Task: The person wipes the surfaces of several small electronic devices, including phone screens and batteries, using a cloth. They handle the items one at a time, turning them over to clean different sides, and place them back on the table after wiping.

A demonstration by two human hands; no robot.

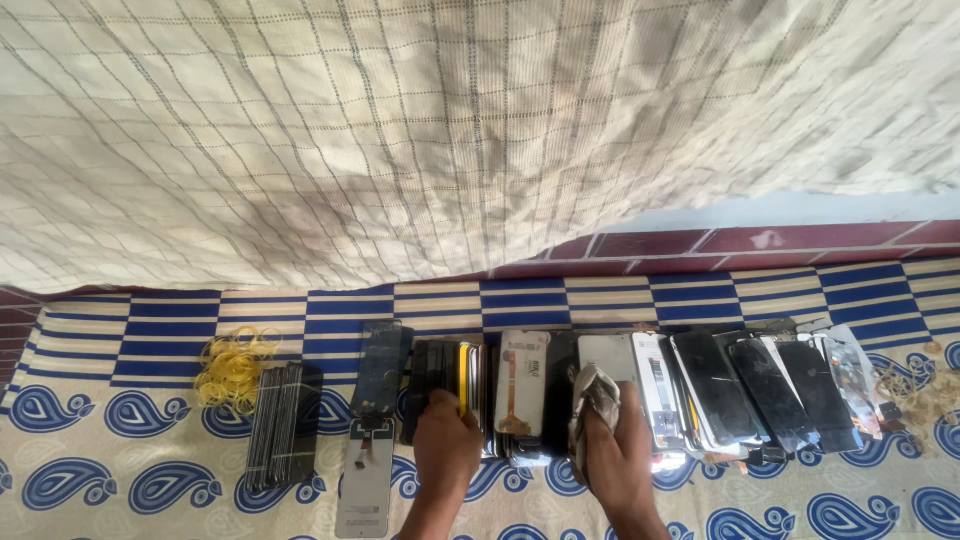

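Floor covered by a blue-and-cream patterned mat (120,420); a checked cloth (400,130) hangs behind, above a maroon tiled ledge (760,245). Left hand (447,450) is palm down, its grip closed on the row of phone screens (470,385) just ahead of it. Right hand (615,455), close beside, clutches a crumpled rag (592,395) against more screens; yellow rubber bands (232,365) lie well left.

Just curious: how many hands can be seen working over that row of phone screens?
2. The left hand rests on the upright screens near the row's middle; the right hand, just beside it, holds a crumpled cloth. No others show, though one could be out of frame.
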